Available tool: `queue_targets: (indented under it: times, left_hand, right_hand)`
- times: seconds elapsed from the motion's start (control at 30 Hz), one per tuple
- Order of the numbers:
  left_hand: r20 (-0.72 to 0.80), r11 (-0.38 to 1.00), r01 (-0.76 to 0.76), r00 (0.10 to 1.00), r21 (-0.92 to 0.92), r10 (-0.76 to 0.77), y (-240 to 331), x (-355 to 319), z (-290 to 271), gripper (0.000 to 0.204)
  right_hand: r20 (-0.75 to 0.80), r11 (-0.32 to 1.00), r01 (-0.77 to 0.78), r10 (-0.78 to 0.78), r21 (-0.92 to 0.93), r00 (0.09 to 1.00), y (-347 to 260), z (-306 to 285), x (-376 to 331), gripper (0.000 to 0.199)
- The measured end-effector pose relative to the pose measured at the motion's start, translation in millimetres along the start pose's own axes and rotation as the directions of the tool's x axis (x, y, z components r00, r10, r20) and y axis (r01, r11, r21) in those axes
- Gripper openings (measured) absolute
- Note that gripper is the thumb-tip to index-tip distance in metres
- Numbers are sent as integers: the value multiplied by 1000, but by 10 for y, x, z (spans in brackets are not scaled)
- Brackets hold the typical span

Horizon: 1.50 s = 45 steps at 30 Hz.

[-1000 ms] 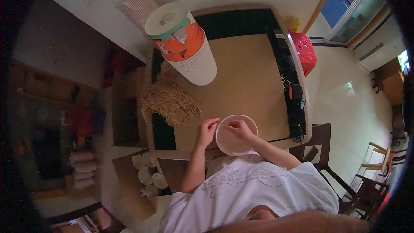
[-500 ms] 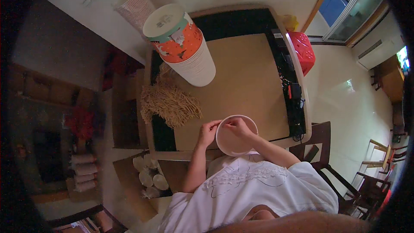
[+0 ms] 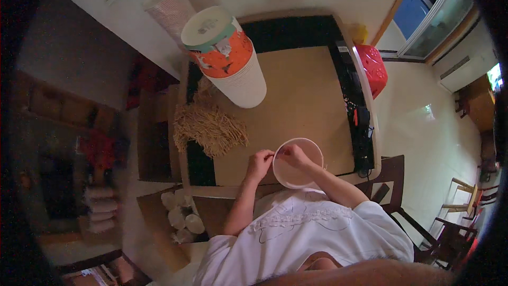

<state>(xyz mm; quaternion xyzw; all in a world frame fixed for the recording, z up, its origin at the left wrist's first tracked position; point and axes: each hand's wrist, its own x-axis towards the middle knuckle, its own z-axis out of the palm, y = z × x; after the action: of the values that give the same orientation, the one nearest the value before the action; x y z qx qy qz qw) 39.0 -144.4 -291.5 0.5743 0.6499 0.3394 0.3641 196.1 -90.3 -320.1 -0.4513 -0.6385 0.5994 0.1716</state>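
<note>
Lower left of the grip, round white things (image 3: 182,220) in an open cardboard box (image 3: 165,238); up and left, a bundle of brown cord (image 3: 210,130), then a tall stack of paper tubs (image 3: 228,59), printed orange and green, with dark marks (image 3: 208,25) on top too small to read. Left hand (image 3: 258,164) with fingers bent at the left rim of a white tub (image 3: 290,176), right hand (image 3: 296,155) within its opening; cannot tell whether clenched or holding anything. Up and right, a red plastic stool (image 3: 372,69).

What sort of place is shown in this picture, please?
Probably a room in a home used as a small workspace: a dark wooden chair stands by the table, which bears a stack of tubs and a bundle of tan strands.
</note>
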Motion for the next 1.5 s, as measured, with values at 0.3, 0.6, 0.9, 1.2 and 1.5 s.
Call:
queue_targets:
  times: [0.3,0.6,0.9,1.2,1.5]
  left_hand:
    - [41,829,336,934,-447,-356,-443,-23,86,5]
    - [45,545,70,997,-835,-59,-134,-81,-123,12]
    - [280,499,464,873,-732,-400,-189,193,227,5]
    - [306,460,446,886,-768,-348,-62,295,351,13]
    - [-67,885,137,980,-445,-185,-416,391,711,9]
  right_hand:
    - [150,937,207,-170,-283,974,-885,-47,-544,27]
    - [351,712,554,-433,-431,830,-563,297,118,19]
    - [139,712,-24,171,-702,975,-564,-173,414,31]
    - [45,994,-68,72,-85,996,-54,-452,420,6]
    - [-73,904,-130,174,408,982,-220,-482,334,13]
